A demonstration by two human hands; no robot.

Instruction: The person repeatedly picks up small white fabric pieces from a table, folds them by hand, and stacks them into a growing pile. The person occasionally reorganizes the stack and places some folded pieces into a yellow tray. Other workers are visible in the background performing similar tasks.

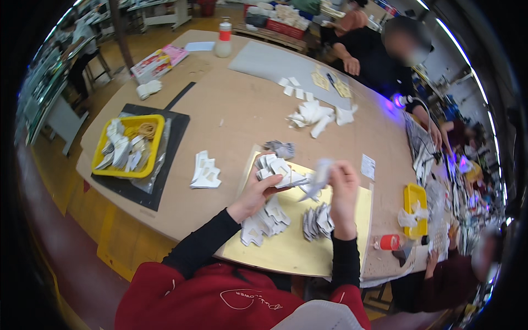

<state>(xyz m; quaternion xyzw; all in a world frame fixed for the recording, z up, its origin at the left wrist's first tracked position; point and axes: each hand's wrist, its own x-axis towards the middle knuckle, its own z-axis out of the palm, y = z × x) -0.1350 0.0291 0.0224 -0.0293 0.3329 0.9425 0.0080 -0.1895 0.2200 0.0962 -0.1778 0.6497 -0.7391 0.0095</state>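
Table (pixel 242 113): we spot loose white pieces (pixel 206 171) left of the board and a red-banded bottle (pixel 386 242) lying to its right.
Yellow board (pixel 297 263): a white pile (pixel 267 223) sits near our left wrist, a grey pile (pixel 318 221) beside the right, crowding our space.
Left basket (pixel 159 144): white pieces and tan rubber bands inside.
Right basket (pixel 414 190): crumpled white plastic (pixel 412 215) drapes it.
Left hand (pixel 257 190): we're gripping a white stack (pixel 276 166) above the board.
Right hand (pixel 345 184): pinching a light piece (pixel 319 180) beside that stack.
Hard to see: that piece is blurred; our palm hides some of the stack.
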